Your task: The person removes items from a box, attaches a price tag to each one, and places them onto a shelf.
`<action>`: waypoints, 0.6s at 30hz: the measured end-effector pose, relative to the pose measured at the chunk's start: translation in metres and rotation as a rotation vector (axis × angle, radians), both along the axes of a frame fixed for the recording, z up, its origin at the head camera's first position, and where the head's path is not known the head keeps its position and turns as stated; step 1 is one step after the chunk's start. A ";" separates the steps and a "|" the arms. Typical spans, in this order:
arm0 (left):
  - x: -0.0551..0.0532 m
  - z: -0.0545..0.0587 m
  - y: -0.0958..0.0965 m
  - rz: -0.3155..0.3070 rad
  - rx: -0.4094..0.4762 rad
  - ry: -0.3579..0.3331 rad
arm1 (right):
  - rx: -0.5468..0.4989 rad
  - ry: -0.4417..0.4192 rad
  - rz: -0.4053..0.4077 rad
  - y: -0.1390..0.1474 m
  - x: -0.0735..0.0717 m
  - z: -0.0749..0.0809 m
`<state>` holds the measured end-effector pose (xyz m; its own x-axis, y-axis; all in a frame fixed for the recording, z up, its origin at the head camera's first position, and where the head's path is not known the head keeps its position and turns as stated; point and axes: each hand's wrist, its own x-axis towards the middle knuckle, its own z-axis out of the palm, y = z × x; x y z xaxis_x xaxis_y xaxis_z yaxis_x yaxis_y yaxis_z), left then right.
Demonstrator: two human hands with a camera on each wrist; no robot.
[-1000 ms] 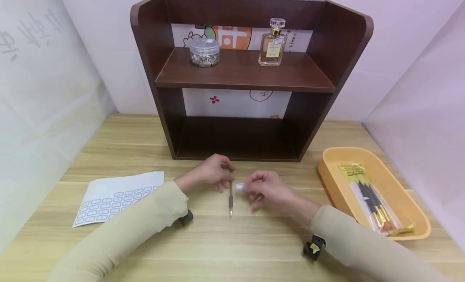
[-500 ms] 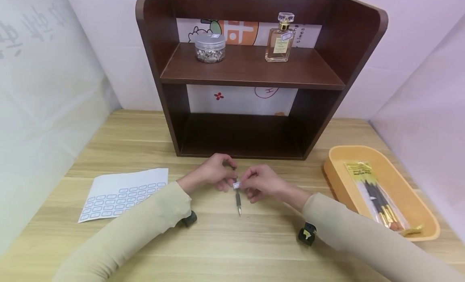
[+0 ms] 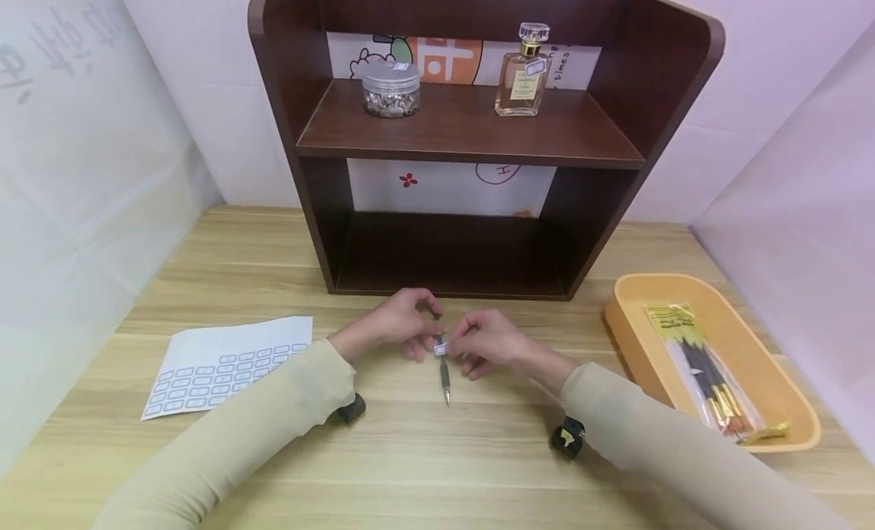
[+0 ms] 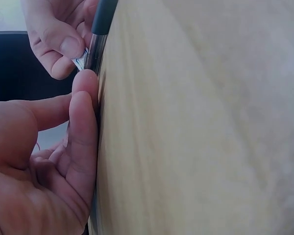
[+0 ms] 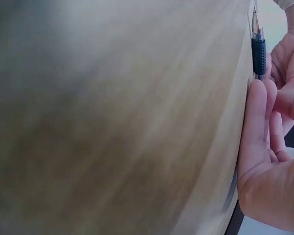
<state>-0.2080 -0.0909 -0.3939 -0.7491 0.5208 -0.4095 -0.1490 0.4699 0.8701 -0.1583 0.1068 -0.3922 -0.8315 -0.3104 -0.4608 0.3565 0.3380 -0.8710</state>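
A pen (image 3: 445,374) with a dark grip lies on the table, its tip toward me. Thumb and fingers of my left hand (image 3: 410,325) hold its upper part. Between finger and thumb, my right hand (image 3: 488,342) pinches a small blue-bordered sticker (image 3: 440,349), which lies across the pen's barrel. In the left wrist view the sticker (image 4: 80,61) sits against the clear barrel, just beyond the left fingertips. The right wrist view shows the pen's grip (image 5: 258,54) past the right fingertips; the sticker is hidden there.
Behind the hands stands a dark brown shelf (image 3: 472,146), with a lidded clear jar (image 3: 391,91) and a perfume bottle (image 3: 522,74) on it. A sticker sheet (image 3: 229,363) lies at left. The orange tray (image 3: 772,363) at right holds packaged brushes (image 3: 704,370).
My right hand has brought the sticker left, from beside the pen onto its barrel. The left hand keeps its hold on the pen; the head view has shifted slightly.
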 end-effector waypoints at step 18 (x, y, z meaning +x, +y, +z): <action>0.000 -0.001 -0.002 -0.020 0.020 -0.005 | 0.083 0.035 0.066 -0.004 -0.005 0.000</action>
